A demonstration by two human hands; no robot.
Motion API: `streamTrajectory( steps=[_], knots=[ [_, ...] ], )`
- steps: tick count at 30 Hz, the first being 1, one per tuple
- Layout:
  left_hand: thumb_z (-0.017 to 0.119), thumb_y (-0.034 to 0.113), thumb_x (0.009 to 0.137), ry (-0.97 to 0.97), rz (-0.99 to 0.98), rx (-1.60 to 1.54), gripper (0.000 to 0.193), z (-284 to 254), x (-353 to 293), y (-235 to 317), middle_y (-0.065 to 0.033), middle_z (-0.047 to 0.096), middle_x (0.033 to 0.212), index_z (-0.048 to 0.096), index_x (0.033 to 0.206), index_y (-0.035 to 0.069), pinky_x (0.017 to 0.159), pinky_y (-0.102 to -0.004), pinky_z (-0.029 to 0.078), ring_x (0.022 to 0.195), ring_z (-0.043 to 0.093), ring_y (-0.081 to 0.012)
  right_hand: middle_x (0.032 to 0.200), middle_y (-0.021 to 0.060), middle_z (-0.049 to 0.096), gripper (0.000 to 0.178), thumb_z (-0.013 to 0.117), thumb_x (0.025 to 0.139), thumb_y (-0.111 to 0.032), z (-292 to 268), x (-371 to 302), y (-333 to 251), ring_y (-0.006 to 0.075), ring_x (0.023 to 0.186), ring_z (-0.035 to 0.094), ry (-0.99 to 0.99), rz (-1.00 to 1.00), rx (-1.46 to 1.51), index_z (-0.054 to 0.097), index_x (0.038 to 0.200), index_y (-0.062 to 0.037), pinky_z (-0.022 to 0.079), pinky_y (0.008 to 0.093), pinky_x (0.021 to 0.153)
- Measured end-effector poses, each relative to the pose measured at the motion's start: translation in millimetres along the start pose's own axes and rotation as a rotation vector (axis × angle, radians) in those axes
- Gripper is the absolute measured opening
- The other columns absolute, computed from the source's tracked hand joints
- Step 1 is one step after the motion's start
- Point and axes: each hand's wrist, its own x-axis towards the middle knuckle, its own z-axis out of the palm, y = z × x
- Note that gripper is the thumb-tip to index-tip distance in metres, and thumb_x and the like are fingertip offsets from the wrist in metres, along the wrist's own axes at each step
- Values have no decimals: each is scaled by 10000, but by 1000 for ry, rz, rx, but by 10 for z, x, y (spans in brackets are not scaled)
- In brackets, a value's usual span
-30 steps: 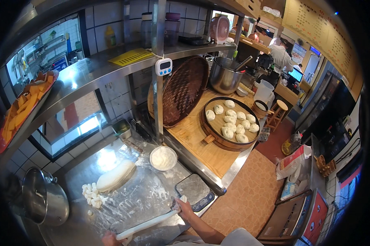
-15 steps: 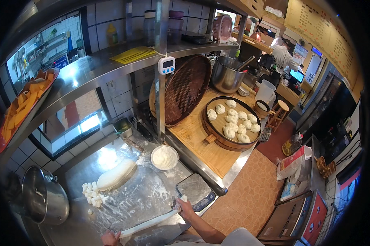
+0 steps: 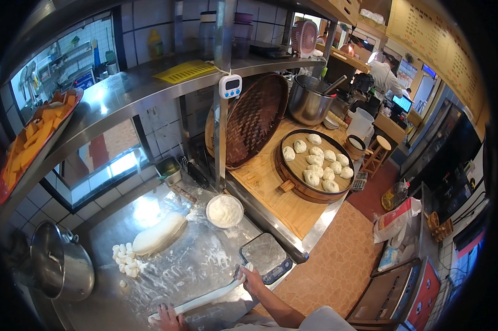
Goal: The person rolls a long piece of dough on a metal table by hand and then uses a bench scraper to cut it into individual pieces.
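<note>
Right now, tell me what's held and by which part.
A dough rope: the right hand grips it near its right end. The left hand lies over it near the left end; whether it grips is unclear.

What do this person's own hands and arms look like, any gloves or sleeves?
The left hand and right hand look gloveless. The right forearm is bare too, meeting pale cloth, probably a sleeve, at the picture's lower edge. A left sleeve cannot be made out.
</note>
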Motion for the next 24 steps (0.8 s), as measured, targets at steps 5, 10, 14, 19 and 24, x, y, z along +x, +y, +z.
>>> streamTrajectory(
  steps=[5, 10, 14, 19, 24],
  knots=[
    [653, 460, 883, -163, -47, 145, 629, -90, -17, 179, -150, 355, 1602, 560, 1401, 116, 1123, -726, 196, 1515, 228, -376, 741, 75, 635, 134, 613, 990, -135, -2, 27, 42, 203, 719, 624, -11, -21, -49, 616, 890, -44, 509, 341, 698],
    [622, 449, 911, -288, -34, 39, 731, -242, 213, 158, -209, 323, 1605, 432, 1515, 85, 1174, -638, 197, 1504, 225, -411, 848, 82, 653, 148, 629, 984, -162, -40, -7, 53, 189, 782, 627, -9, -98, -234, 624, 1044, -27, 512, 335, 728],
    [586, 422, 940, -278, -116, -148, 671, -593, 441, 337, -262, 347, 1574, 467, 1487, 53, 1197, -544, 230, 1478, 258, -448, 1106, 177, 648, 352, 661, 939, -180, 371, -318, -234, 294, 1027, 624, 125, -505, -974, 592, 1238, -8, 502, 414, 904],
    [591, 373, 948, -257, 38, -85, 610, -420, 374, 193, -332, 387, 1514, 507, 1448, 35, 1156, -583, 298, 1427, 333, -487, 1305, 231, 596, 467, 669, 909, -245, 432, -298, -249, 405, 1290, 511, -131, -918, -1590, 573, 1315, -36, 382, 481, 1115],
    [629, 278, 938, -143, 271, -126, 507, -530, 360, 299, -415, 446, 1404, 560, 1302, -69, 1073, -676, 363, 1303, 410, -620, 1524, 153, 437, 537, 557, 985, -419, 290, -437, -72, 325, 1425, 390, -238, -722, -1909, 490, 1435, -135, 289, 618, 1139]
  ],
)
